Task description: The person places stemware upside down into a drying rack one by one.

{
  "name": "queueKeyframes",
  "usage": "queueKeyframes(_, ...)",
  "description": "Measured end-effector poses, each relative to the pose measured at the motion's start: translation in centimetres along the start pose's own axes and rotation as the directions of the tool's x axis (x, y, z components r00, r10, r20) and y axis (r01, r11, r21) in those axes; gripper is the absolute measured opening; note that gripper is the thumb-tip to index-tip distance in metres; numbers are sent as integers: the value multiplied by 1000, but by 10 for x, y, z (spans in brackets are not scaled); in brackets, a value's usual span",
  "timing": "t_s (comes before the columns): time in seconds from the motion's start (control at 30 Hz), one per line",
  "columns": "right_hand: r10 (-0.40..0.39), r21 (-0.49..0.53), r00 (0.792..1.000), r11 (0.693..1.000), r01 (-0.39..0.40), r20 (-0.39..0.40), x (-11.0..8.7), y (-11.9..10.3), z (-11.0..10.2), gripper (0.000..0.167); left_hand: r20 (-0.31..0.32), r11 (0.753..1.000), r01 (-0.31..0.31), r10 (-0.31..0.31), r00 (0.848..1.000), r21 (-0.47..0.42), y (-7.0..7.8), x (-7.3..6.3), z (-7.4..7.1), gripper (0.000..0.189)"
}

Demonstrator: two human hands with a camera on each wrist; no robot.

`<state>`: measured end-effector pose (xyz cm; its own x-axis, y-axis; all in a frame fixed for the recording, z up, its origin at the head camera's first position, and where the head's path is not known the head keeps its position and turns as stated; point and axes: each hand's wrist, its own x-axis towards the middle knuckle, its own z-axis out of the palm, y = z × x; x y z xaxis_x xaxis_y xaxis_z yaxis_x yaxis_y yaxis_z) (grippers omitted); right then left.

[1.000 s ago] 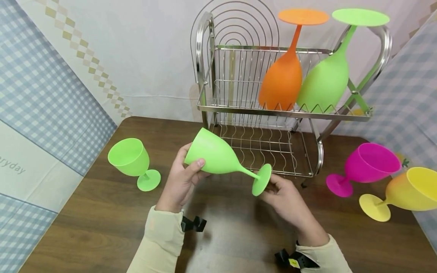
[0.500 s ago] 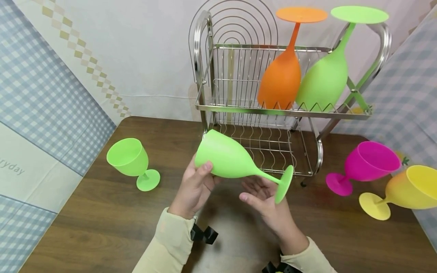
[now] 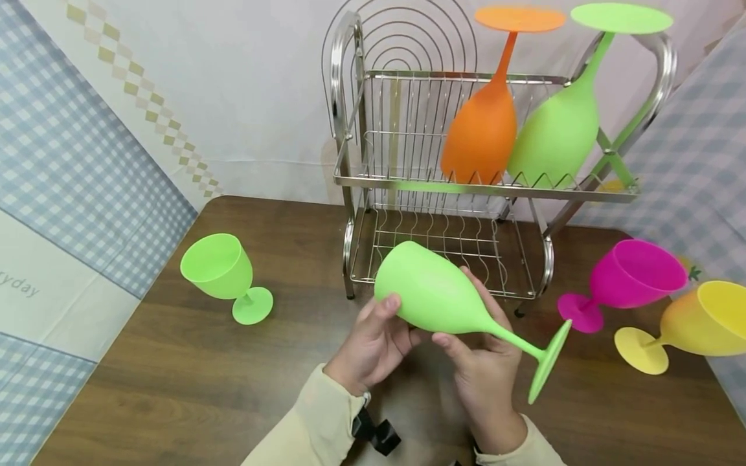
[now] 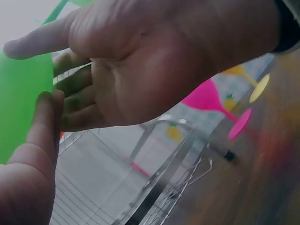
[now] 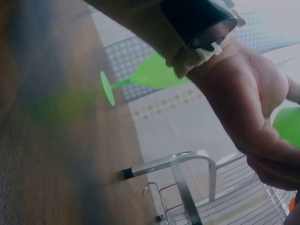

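A bright green goblet [image 3: 434, 291] lies tilted in the air in the head view, its mouth to the left and its foot low to the right. My left hand [image 3: 375, 349] holds it at the rim, thumb on the near side. My right hand [image 3: 489, 375] holds the bowl near the stem from below, thumb in front and fingers behind. In the left wrist view, the right hand [image 4: 136, 61] reaches around the green bowl [image 4: 18, 108]. The right wrist view shows the left hand [image 5: 243, 103] at that goblet [image 5: 288, 124]; the right hand is mostly out of frame.
A two-tier metal dish rack [image 3: 408, 184] stands behind the hands. On its upper tier are an orange goblet [image 3: 484, 129] and a green one, both upside down. Another green goblet [image 3: 215, 265] stands at left; magenta [image 3: 635, 275] and yellow [image 3: 699, 317] goblets stand at right.
Both hands and the green goblet have moved right and lower. The right hand has left the foot and slid to the bowl, while the left keeps its hold at the rim.
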<state>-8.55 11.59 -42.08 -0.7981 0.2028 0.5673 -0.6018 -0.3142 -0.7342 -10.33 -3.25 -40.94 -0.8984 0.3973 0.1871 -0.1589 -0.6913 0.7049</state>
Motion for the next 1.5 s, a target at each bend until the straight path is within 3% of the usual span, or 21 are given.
queueKeyframes(0.13, -43, -6, 999, 999, 43, 0, 0, -3, 1, 77, 20, 1000, 4, -3, 1000, -20, 0, 0, 0, 76)
queueKeyframes(0.27, -94, -7, 996, 996, 94, 0, 0, -1, 2, 75, 33, 1000, 12, -12, 999, 14, 2, 0, -2, 77)
queueKeyframes(0.5, -161, 61, 987, 985, 162, -19, 2, 3, 3, 73, 62, 985, 56, -67, 996, 165, 10, 3, -13, 91)
queueKeyframes(0.67, -200, 24, 978, 979, 202, -59, 5, 3, -1, 73, 32, 944, 122, -139, 990, 308, 17, 4, -16, 104)
queueKeyframes(0.83, -194, -30, 973, 981, 192, -127, 9, 1, -7, 73, -27, 836, 106, -108, 994, 539, 23, 5, -17, 99)
queueKeyframes(0.93, -184, -55, 969, 983, 177, -162, 12, -2, -11, 73, -61, 745, 40, 2, 998, 666, 26, 5, -19, 85)
queueKeyframes(1.0, -176, -51, 969, 984, 170, -174, 15, -4, -13, 73, -74, 660, -25, 121, 990, 751, 28, 5, -23, 73)
queueKeyframes(1.07, -164, -42, 970, 986, 159, -180, 18, -7, -15, 72, -75, 550, -86, 264, 962, 831, 31, 7, -29, 61)
queueKeyframes(1.17, -140, -6, 975, 990, 141, -173, 22, -10, -18, 69, -76, 413, -135, 455, 887, 900, 37, 9, -39, 50)
queueKeyframes(1.23, -119, 22, 981, 992, 124, -153, 24, -13, -20, 66, -105, 364, -117, 536, 837, 924, 41, 10, -47, 50)
queueKeyframes(1.3, -98, 46, 987, 993, 105, -125, 26, -15, -21, 64, -152, 337, -61, 571, 807, 940, 45, 10, -53, 52)
queueKeyframes(1.37, -73, 59, 993, 995, 79, -97, 27, -18, -22, 64, -206, 311, 25, 564, 800, 950, 46, 9, -60, 55)
queueKeyframes(1.5, -20, 43, 999, 999, 21, -34, 29, -22, -25, 65, -280, 240, 179, 500, 820, 954, 46, 9, -72, 58)
